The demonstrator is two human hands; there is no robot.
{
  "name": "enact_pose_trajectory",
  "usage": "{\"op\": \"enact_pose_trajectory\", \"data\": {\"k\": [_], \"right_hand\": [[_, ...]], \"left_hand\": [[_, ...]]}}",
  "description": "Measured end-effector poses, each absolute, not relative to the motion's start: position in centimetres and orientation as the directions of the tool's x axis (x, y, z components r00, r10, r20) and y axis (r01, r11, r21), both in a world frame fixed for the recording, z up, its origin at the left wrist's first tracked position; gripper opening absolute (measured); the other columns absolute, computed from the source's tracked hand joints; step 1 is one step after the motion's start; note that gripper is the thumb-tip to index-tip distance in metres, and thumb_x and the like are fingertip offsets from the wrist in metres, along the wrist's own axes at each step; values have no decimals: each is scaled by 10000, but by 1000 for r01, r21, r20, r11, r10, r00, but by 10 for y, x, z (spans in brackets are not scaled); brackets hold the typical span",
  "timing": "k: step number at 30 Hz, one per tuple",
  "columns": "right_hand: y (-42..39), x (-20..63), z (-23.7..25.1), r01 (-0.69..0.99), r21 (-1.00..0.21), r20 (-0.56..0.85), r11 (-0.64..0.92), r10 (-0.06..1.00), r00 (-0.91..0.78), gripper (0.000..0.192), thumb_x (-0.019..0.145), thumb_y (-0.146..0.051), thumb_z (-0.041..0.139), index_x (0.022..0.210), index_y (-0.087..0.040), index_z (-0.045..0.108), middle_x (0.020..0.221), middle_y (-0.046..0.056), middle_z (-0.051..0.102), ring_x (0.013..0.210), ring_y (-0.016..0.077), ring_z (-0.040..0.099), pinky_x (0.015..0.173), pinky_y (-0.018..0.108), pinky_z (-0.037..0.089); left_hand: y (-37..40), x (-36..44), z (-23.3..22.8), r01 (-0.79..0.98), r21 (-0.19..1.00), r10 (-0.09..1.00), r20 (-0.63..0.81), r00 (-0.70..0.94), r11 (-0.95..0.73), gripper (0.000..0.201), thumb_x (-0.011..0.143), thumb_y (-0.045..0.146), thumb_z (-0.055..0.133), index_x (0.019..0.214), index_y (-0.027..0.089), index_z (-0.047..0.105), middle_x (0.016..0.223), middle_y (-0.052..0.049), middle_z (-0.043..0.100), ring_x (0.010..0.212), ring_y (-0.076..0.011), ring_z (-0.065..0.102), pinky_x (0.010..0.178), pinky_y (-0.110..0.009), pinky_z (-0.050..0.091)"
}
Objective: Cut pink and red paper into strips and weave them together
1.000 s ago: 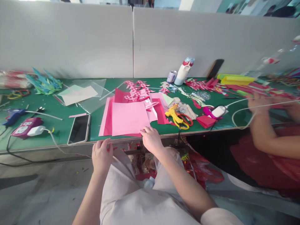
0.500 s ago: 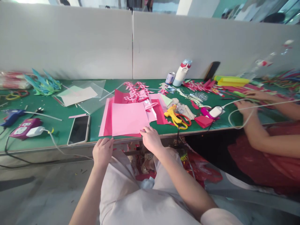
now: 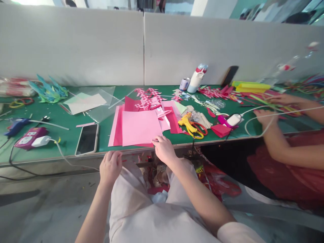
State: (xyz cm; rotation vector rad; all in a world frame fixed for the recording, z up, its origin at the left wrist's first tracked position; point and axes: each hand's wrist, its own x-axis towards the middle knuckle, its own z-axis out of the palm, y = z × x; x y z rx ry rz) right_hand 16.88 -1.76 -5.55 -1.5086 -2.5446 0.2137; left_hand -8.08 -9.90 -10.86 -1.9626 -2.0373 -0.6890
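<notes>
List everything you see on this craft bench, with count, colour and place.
light pink paper sheet: one, on top of darker pink sheets, centre front
black smartphone: one, left of the sheets
yellow-handled scissors: one, right of the sheets
white bottle with red cap: one, at the back wall
blue glue gun: one, far left
teal paper shapes: a cluster, back left
co-worker's hands: two, far right
left hand: at the bench edge, grip unclear
right hand: fingertips on the sheets' front corner

Phone point(image 3: 87, 139) left on green table point(image 3: 63, 118); yellow scissors point(image 3: 189, 125), bottle point(image 3: 196, 79) right.
</notes>
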Motion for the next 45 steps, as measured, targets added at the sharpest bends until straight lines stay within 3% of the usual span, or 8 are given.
{"op": "enact_pose_trajectory", "data": {"k": [7,13,24,29,33,38,42,45], "right_hand": [[-16,167,-51,864,-195,63,464,885,-461,363,866,-128,429,1132,-195,665,1155,100,596,1037,229,487,879,339,382],[-10,159,-38,874,-131,43,468,883,-467,289,861,-134,449,982,-150,711,1039,130,624,983,250,509,846,364,376],[-7,79,-54,663,-263,209,701,712,-670,200,895,-281,542,970,-161,684,1062,87,611,988,219,502,844,332,391],[-4,66,-66,628,-337,207,702,705,-678,146,891,-228,563,916,-142,678,1032,94,627,991,209,516,870,337,381],[-3,74,-57,599,-389,219,700,702,-678,70,864,-207,610,888,-158,654,929,50,657,930,168,558,843,287,399],[-8,96,-14,477,-599,341,643,744,-574,61,878,-215,583,858,-181,629,880,25,673,868,138,589,787,241,426],[-22,117,29,231,-797,412,559,781,-469,116,863,-285,600,860,-174,634,860,20,678,787,115,599,758,232,467],[-34,131,54,75,-872,405,483,800,-442,178,853,-336,605,907,-172,651,877,23,683,794,117,616,752,244,499]], "left_hand": [[-131,-105,-121,941,218,930,207,-304,259,222,937,245,299,923,204,516,925,-84,632,855,-214,607,626,-289,413],[-155,-125,-132,854,155,868,-64,-493,496,316,933,300,243,911,200,541,846,-107,692,607,-228,624,475,-286,306],[-149,-121,-111,863,170,866,-264,-425,476,398,870,398,394,1153,263,638,809,-78,727,732,-260,679,553,-295,381],[-147,-96,-80,874,326,933,-114,-342,360,549,874,337,428,1414,255,372,782,-8,692,691,-202,645,558,-271,382],[-132,-86,-62,866,474,951,163,-264,160,499,865,290,477,1360,237,440,966,-53,662,808,-192,635,671,-292,476],[-99,-81,-31,907,350,843,538,9,-233,462,868,254,516,1325,207,476,1287,-135,537,1211,-268,481,1037,-449,374],[-80,-64,13,827,396,784,615,84,-399,421,885,286,523,1303,244,494,1360,-95,516,1337,-257,376,1098,-469,312],[-77,-47,42,703,510,777,621,98,-496,250,874,330,542,1075,212,635,1213,-78,628,1271,-261,464,1056,-459,373]]}}
